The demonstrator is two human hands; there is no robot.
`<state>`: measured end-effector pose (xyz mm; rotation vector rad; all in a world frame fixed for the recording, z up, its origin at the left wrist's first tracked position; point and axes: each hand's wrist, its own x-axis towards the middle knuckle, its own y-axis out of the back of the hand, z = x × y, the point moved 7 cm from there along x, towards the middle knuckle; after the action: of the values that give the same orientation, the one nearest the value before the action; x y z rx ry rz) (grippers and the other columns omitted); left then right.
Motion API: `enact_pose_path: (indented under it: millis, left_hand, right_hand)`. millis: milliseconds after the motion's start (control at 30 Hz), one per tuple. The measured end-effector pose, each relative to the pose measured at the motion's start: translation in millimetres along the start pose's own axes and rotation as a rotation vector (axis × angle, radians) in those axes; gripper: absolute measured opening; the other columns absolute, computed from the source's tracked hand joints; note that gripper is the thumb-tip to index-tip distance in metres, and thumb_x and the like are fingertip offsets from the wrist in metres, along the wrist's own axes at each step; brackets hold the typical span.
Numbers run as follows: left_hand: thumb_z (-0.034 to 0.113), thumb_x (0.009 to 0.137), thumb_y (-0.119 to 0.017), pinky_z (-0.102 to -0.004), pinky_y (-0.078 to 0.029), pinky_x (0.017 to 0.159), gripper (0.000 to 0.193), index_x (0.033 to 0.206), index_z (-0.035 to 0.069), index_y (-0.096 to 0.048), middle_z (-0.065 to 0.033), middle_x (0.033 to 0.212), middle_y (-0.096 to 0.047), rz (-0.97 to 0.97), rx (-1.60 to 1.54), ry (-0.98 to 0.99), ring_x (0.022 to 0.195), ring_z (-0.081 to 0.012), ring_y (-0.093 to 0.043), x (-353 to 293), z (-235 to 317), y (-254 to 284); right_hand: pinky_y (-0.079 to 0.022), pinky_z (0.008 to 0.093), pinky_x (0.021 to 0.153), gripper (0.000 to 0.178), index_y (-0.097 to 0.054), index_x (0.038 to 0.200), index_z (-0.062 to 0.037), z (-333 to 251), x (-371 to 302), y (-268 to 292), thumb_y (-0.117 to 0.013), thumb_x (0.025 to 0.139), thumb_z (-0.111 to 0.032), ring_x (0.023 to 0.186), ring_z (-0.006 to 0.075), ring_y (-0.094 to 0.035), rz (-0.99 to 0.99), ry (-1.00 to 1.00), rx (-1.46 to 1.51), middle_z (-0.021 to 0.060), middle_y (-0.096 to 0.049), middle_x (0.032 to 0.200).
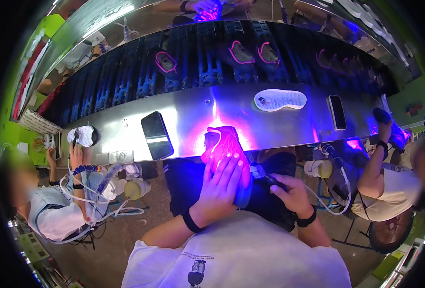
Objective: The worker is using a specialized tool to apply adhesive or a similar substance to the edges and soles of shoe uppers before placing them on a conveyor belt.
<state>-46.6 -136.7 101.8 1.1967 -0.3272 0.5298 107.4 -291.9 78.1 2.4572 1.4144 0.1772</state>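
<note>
A shoe [228,143] glows pink and purple under strong light at the near edge of the metal table, its near end over my lap. My left hand [217,185] holds it from above, fingers laid along its upper and thumb at its left side. What the shoe rests on beneath my hand is hidden. My right hand [291,192] is closed round the dark handle of a brush [260,173]. The brush's pale tip points left, close beside the shoe; whether it touches cannot be made out.
On the metal table [188,105] lie a dark phone [157,136], a white shoe sole [280,100] and another phone [337,112]. Beyond runs a dark conveyor [126,72] carrying several shoes. People sit at work on both sides, near hoses and pale containers [138,189].
</note>
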Motion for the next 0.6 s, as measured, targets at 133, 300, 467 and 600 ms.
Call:
enact_pose_path:
  millis: [133, 300, 467, 600]
  left_hand:
    - [0.024, 0.078, -0.08, -0.0626, -0.025, 0.121, 0.076, 0.142, -0.006, -0.05, -0.0237, 0.148, -0.052, 0.012, -0.02, 0.06, 0.142, -0.0397, -0.048, 12.7, 6.3, 4.3]
    - [0.024, 0.077, -0.08, -0.0619, -0.027, 0.12, 0.077, 0.141, -0.007, -0.05, -0.0247, 0.145, -0.053, 0.012, 0.016, 0.073, 0.139, -0.0403, -0.05, 32.7, 16.7, 7.6]
    - [0.022, 0.077, -0.078, -0.0606, -0.03, 0.118, 0.076, 0.14, -0.009, -0.051, -0.0268, 0.14, -0.056, 0.076, 0.031, 0.101, 0.133, -0.0399, -0.055, 53.9, 22.7, 10.7]
    - [0.024, 0.076, -0.078, -0.061, -0.031, 0.117, 0.076, 0.139, -0.009, -0.052, -0.0262, 0.134, -0.06, 0.142, 0.008, 0.116, 0.129, -0.0394, -0.058, 73.4, 23.9, 5.9]
  right_hand:
    - [-0.053, 0.0283, 0.081, 0.039, -0.067, 0.132, 0.0019, 4.2, -3.7, 4.0, -0.071, 0.096, -0.01, 0.086, 0.0112, -0.065, -0.002, -0.023, 0.078, 0.0043, -0.07, 0.093]
    - [-0.052, 0.028, 0.08, 0.039, -0.067, 0.132, 0.0036, 1.4, -12.8, 15.3, -0.07, 0.096, -0.012, 0.084, 0.0115, -0.064, 0.014, -0.01, 0.1, 0.0038, -0.07, 0.092]
    - [-0.052, 0.0275, 0.078, 0.039, -0.067, 0.131, 0.0054, 0.9, -27.2, 21.3, -0.071, 0.096, -0.014, 0.083, 0.0115, -0.064, 0.025, -0.057, 0.195, 0.0044, -0.069, 0.091]
    - [-0.052, 0.0259, 0.078, 0.038, -0.067, 0.13, 0.0048, -4.2, -40.2, 25.1, -0.072, 0.094, -0.004, 0.084, 0.0096, -0.064, 0.093, -0.095, 0.241, 0.0027, -0.071, 0.093]
